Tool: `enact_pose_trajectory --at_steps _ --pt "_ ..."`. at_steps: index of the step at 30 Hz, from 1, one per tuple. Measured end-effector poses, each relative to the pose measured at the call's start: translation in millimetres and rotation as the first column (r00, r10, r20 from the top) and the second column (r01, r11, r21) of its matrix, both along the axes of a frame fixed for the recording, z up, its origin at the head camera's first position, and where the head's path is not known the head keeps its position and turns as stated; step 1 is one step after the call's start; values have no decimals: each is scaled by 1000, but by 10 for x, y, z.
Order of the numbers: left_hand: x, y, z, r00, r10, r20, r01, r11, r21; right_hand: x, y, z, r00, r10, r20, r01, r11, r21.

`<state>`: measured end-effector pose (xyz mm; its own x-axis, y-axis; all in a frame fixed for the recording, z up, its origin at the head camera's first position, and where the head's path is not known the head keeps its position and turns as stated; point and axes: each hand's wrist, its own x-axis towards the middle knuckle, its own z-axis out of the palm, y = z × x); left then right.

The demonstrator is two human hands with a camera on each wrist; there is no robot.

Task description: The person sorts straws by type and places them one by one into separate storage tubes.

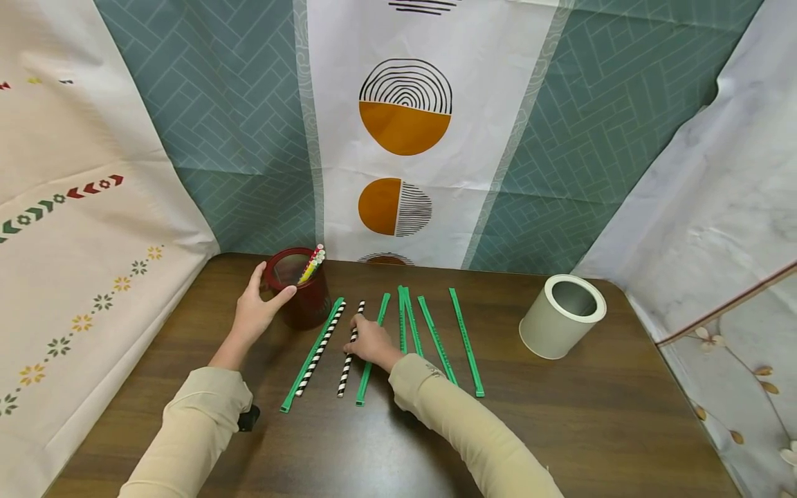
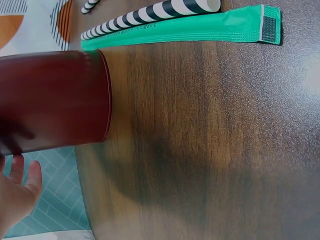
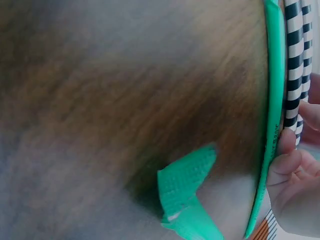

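**Striped straw pinched amid green wrappers; red canister held at left**

Right hand: fingertips clamped on a black-and-white striped straw lying near the middle of the brown table. Left hand: thumb and fingers apart, curled about the dark red canister near the table's far left. Bundle of coloured straws leans inside, tops above the rim.

Between canister and right hand: second striped straw, just beside a green-wrapped straw. Another green wrapper runs partly under the right hand. Four more green-wrapped straws farther right, two close together; the right sleeve hides some near ends. Off-white canister well apart, far right. Patterned cloth hangs behind.
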<state>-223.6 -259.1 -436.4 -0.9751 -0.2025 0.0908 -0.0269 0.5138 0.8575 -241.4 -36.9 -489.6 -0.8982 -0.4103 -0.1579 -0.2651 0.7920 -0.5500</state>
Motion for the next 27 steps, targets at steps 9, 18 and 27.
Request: enact_pose_trajectory --at_steps 9,18,27 --pt "-4 -13 -4 1000 -4 3 4 1000 -8 -60 -35 -23 979 -130 160 153 977 -146" --pt "-6 -13 -17 1000 -1 7 1 1000 -1 -54 -54 45 967 -182 176 206 969 -133" --pt "-14 -16 -23 1000 0 6 0 1000 1 2 -46 49 978 -170 117 184 976 -120"
